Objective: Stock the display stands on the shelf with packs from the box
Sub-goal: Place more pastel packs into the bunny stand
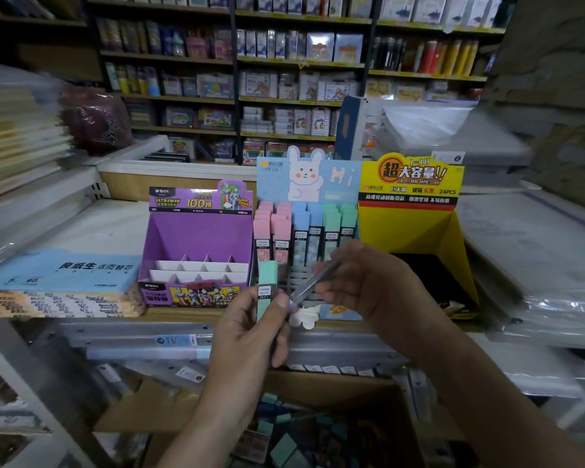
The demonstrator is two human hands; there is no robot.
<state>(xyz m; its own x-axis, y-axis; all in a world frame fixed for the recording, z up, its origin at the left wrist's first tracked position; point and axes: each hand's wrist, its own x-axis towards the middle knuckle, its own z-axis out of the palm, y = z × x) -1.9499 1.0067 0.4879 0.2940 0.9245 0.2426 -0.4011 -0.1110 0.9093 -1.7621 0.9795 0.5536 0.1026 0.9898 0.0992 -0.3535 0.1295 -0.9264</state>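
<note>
My left hand grips a mint-green pack upright in front of the shelf edge. My right hand pinches a thin clear pack, tilted, just right of the green one. Behind them stands the blue rabbit display stand, partly filled with pink, blue and green packs. To its left is the purple display stand with bare white dividers. At the right is the yellow display stand. The cardboard box with several loose packs sits below the shelf.
Blue loose-leaf paper packs lie left of the purple stand. Stacks of plastic-wrapped paper fill the shelf at right. A metal shelf rail runs along the front. Stocked shelves line the background.
</note>
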